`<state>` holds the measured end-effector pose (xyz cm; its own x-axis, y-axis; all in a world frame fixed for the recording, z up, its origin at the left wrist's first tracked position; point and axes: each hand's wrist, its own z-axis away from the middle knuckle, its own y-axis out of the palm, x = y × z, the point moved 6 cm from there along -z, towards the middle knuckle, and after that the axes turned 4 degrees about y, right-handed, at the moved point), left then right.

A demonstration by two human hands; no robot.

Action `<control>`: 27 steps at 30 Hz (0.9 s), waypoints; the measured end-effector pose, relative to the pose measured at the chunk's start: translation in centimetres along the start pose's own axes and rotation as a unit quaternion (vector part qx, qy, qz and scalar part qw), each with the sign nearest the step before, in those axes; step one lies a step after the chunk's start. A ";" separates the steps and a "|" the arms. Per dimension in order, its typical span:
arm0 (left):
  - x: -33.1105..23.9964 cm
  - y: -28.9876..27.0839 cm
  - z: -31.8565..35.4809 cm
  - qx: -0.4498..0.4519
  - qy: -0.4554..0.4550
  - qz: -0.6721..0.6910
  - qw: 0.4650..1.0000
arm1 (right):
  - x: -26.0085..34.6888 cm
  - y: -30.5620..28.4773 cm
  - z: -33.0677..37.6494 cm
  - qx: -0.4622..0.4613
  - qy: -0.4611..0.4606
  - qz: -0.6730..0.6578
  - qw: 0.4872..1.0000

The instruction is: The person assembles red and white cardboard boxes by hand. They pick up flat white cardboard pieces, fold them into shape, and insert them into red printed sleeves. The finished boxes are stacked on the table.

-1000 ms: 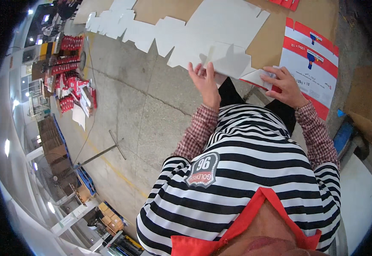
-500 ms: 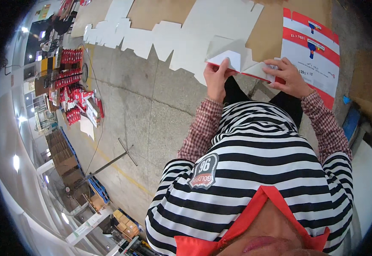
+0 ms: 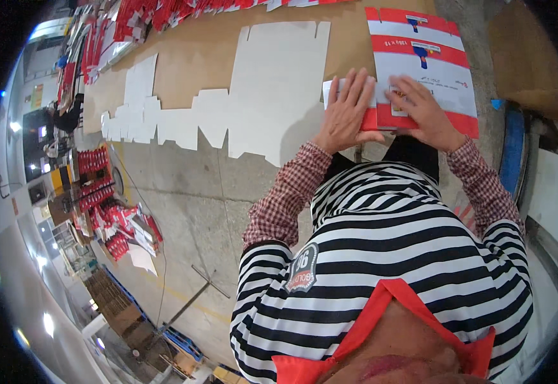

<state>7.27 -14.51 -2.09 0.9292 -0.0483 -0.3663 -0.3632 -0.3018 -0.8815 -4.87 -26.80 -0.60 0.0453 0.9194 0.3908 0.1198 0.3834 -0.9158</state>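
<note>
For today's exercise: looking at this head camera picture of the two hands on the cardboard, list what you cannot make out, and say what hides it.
- Head view: the left hand and right hand cover the middle of the small folded red-and-white cardboard piece.
- The flat red-and-white printed carton sheet is partly hidden beneath that piece.
- The red stacks far left are too small and bent.

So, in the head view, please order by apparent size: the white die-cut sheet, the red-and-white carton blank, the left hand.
1. White die-cut sheet
2. Red-and-white carton blank
3. Left hand
</note>
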 end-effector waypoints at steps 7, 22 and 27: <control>0.6 1.3 -0.7 0.019 -0.019 -0.023 0.999 | -1.0 -0.3 0.7 -0.019 0.035 -0.023 0.999; 1.1 3.3 -2.2 0.044 -0.116 -0.069 0.990 | -4.1 -1.0 4.0 -0.150 0.141 0.026 0.978; 0.1 4.5 -3.0 0.043 -0.141 -0.026 0.989 | -11.8 2.0 15.0 -0.388 0.323 -0.707 0.495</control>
<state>5.96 -18.75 -5.16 0.8955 0.2357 -0.3776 -0.3314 -0.2133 -0.9191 -20.04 -35.60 -8.45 -0.3506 -0.5368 0.7674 0.8180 0.2235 0.5301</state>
